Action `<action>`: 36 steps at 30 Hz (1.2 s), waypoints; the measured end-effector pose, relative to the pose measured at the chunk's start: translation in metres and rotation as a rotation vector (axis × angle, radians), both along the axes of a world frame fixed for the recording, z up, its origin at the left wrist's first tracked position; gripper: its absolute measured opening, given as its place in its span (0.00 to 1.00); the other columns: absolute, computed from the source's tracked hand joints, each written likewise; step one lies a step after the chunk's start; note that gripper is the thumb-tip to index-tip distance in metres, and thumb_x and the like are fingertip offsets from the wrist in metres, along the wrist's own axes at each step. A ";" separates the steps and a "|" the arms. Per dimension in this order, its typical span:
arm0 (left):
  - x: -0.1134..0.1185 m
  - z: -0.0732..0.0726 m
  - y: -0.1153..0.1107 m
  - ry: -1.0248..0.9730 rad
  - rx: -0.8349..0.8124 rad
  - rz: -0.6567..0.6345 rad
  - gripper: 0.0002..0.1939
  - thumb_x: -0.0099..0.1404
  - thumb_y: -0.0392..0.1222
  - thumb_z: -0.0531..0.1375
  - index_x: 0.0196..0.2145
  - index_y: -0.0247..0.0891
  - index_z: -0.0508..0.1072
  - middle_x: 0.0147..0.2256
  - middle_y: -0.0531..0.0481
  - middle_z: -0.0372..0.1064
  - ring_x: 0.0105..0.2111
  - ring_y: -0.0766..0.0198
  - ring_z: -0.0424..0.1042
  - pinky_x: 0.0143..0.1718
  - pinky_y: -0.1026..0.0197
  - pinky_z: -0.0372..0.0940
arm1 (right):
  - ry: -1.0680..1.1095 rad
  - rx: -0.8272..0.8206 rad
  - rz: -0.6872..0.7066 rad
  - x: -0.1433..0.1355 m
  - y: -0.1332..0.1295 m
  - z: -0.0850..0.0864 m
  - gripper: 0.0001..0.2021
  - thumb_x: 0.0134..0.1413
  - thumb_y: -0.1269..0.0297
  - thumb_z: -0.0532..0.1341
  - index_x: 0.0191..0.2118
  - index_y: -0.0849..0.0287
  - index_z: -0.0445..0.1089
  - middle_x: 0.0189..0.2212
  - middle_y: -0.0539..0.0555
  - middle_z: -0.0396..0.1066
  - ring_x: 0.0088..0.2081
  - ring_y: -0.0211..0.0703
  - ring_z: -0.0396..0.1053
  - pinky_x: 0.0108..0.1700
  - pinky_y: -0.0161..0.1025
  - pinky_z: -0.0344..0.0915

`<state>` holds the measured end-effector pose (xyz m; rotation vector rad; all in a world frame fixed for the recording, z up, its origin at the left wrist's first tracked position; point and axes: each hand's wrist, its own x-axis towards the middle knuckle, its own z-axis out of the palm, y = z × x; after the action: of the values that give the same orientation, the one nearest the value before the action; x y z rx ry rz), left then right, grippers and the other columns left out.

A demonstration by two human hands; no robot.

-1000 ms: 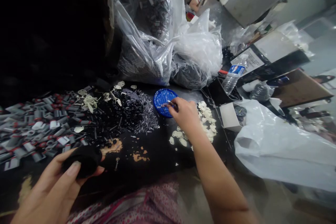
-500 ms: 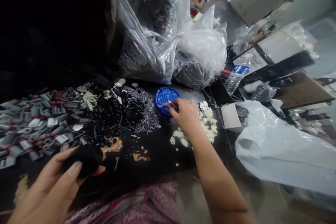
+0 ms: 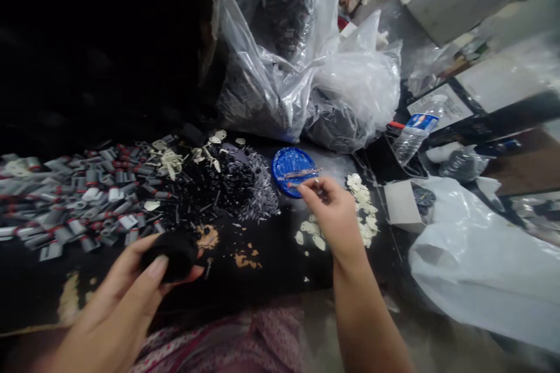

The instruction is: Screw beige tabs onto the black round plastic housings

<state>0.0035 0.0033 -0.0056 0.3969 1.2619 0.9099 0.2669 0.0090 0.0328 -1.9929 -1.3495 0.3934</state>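
My left hand point(image 3: 131, 291) is wrapped around a black, round, hollow-looking part point(image 3: 170, 256) near the table's front edge. Its inside is too dark to make out. My right hand point(image 3: 335, 210) is at the near right edge of a blue round lid point(image 3: 283, 162) smeared with a glossy, grease-like substance. A thin brownish stick point(image 3: 300, 174) lies across the lid, just beyond my fingertips. The right fingers are curled together, and something small and shiny seems to be among them. Flat cream-coloured tabs point(image 3: 363, 204) lie beside and partly behind this hand.
To the left spread grey tubular pieces point(image 3: 91, 198) with red bands, black springs point(image 3: 196, 186) and small grey slivers point(image 3: 262, 192). Clear plastic bags point(image 3: 271, 87) of parts stand behind. At right are a small white box point(image 3: 400, 204), a plastic bottle point(image 3: 415, 134) and a white bag point(image 3: 472, 256).
My right hand has drawn back slightly from over the lid, and the stick now lies across it. The whole view has shifted, moving things rightward. My left hand keeps hold of the black part.
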 end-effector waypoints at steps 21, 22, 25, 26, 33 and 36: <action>0.025 0.022 0.011 -0.692 -0.189 -0.198 0.08 0.67 0.34 0.57 0.37 0.35 0.77 0.37 0.47 0.79 0.34 0.60 0.79 0.35 0.59 0.76 | 0.608 0.023 0.118 -0.088 -0.018 0.014 0.04 0.56 0.60 0.64 0.33 0.52 0.71 0.25 0.42 0.70 0.25 0.28 0.64 0.27 0.26 0.60; 0.025 0.022 0.011 -0.698 -0.191 -0.197 0.08 0.67 0.33 0.56 0.37 0.35 0.77 0.37 0.47 0.79 0.34 0.60 0.79 0.35 0.59 0.76 | 0.613 0.030 0.114 -0.089 -0.017 0.014 0.04 0.56 0.61 0.64 0.32 0.52 0.71 0.25 0.42 0.70 0.25 0.28 0.65 0.27 0.26 0.61; 0.025 0.023 0.011 -0.711 -0.195 -0.196 0.09 0.68 0.33 0.56 0.38 0.35 0.76 0.37 0.47 0.79 0.33 0.61 0.79 0.34 0.59 0.76 | 0.618 0.046 0.108 -0.093 -0.017 0.013 0.03 0.55 0.62 0.64 0.32 0.53 0.71 0.25 0.42 0.71 0.26 0.28 0.67 0.28 0.25 0.63; 0.025 0.023 0.011 -0.716 -0.193 -0.198 0.09 0.68 0.33 0.56 0.38 0.35 0.76 0.36 0.46 0.79 0.33 0.61 0.79 0.34 0.59 0.76 | 0.618 0.049 0.110 -0.094 -0.017 0.013 0.03 0.55 0.62 0.64 0.32 0.53 0.71 0.25 0.42 0.72 0.26 0.28 0.68 0.29 0.25 0.64; 0.024 0.022 0.007 -0.721 -0.124 -0.205 0.07 0.67 0.36 0.58 0.36 0.37 0.77 0.37 0.49 0.78 0.34 0.62 0.78 0.37 0.58 0.75 | 0.533 0.049 0.132 -0.096 -0.022 0.014 0.02 0.55 0.65 0.64 0.32 0.53 0.71 0.25 0.41 0.71 0.26 0.28 0.68 0.29 0.25 0.64; 0.022 0.019 0.005 -0.613 -0.002 -0.218 0.06 0.66 0.41 0.59 0.39 0.42 0.76 0.38 0.51 0.76 0.37 0.61 0.76 0.40 0.58 0.73 | 0.438 0.017 0.148 -0.092 -0.024 0.017 0.02 0.54 0.64 0.64 0.32 0.53 0.71 0.25 0.42 0.70 0.25 0.29 0.66 0.27 0.26 0.63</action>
<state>0.0255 0.0079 0.0134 0.2203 0.6435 0.7624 0.1746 -0.0148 0.0502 -1.6689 -1.2120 0.8299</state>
